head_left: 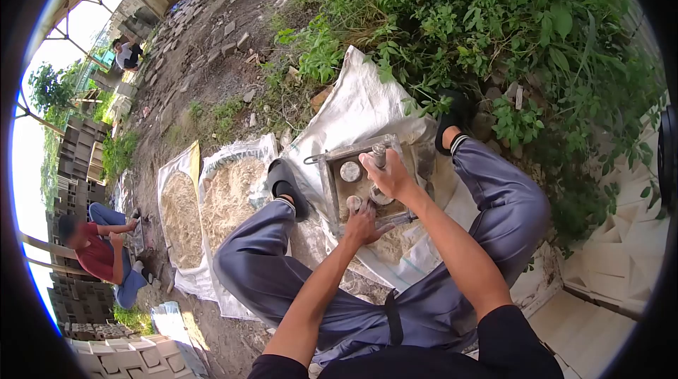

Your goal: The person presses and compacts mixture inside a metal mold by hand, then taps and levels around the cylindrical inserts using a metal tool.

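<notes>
A square wooden frame (pixel 327 188) with pale sandy powder in it lies on a white woven sack between my legs. My right hand (pixel 390 176) is wrapped round an upright, powder-coated cylindrical rod (pixel 379 155), above the frame's right half. Below that fist shows part of a round grey piece (pixel 381 197); whether it joins the rod is hidden. Low in the frame, my left hand (pixel 361 225) lies with its thumb spread to the right and its fingertips by a small pale round piece (pixel 354 202). A round pale disc (pixel 349 171) sits in the powder near the upper left.
Two open sacks of pale powder, a left sack (pixel 178 218) and a nearer sack (pixel 232 195), lie left of my foot. Green plants (pixel 487 40) crowd the upper right. Pale moulded blocks (pixel 607 266) stand at right. A person in red (pixel 102 255) sits at far left.
</notes>
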A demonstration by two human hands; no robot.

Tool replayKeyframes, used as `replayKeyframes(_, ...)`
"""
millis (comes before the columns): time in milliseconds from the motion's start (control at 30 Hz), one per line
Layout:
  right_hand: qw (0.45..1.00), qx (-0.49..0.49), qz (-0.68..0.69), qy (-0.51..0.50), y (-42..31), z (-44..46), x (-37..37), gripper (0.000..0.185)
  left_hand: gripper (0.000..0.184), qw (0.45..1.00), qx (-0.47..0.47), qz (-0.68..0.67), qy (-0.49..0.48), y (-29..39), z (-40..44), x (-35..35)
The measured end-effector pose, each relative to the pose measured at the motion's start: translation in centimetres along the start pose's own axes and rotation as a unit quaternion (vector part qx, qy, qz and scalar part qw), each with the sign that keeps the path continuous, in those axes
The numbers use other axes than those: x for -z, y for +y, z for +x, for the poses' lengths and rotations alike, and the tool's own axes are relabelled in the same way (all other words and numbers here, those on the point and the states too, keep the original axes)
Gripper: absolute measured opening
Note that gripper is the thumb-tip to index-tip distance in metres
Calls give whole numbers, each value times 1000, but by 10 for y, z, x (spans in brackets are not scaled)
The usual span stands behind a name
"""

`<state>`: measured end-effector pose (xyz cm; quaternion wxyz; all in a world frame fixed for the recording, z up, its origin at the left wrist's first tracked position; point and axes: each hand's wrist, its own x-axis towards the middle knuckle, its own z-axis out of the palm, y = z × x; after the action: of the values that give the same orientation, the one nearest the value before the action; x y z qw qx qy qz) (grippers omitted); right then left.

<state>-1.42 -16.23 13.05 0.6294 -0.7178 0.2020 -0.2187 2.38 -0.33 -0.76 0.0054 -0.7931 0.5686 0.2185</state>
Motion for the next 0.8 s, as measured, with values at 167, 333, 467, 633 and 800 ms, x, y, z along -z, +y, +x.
replayKeyframes(167,1000,-17,-6,2,4,-2,8,37,93,999,-40,-21,9,-17,5,-1)
replayKeyframes(333,1000,3,1,-12,17,5,10,31,102,990,94,-21,105,-46,-11,15)
replayKeyframes(467,999,24,28,-4,9,4,10,31,112,998,54,37,16,-57,-31,8)
replayKeyframes(633,999,-25,-38,-1,13,0,6,33,115,992,69,101,-23,-44,-32,1)
replayKeyframes(800,998,2,-57,-4,20,6,8,34,107,989,73,89,-89,-34,-32,12)
